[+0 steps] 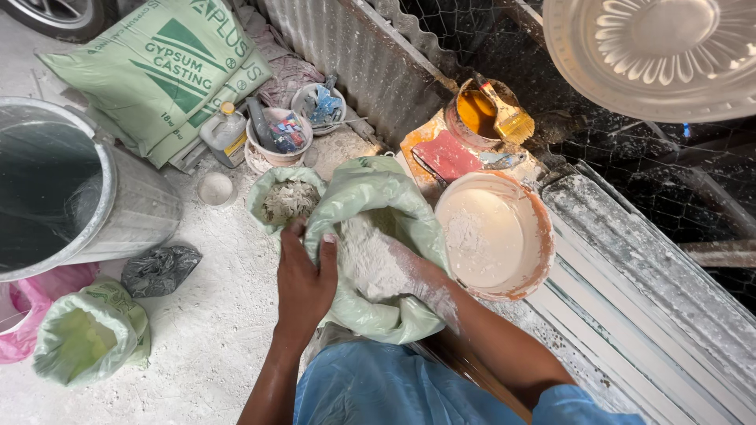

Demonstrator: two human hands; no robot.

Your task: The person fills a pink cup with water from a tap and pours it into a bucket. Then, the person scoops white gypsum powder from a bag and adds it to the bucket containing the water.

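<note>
A pale green sack (376, 187) with its mouth rolled down stands in front of me, full of white powder (364, 253). My left hand (303, 277) grips the sack's left rim. My right hand (409, 275), coated in white dust, is pushed into the powder, and its fingers are buried so I cannot see what they hold. Right beside the sack sits a round orange-rimmed basin (494, 236) holding white powder or paste.
A large metal drum (75, 197) stands at left. Stacked green sacks (161, 75) lie behind. Small tubs (277, 134), a smaller open green bag (287, 197), a pot of orange liquid with a brush (492, 110) and a white moulded disc (654, 55) surround the spot.
</note>
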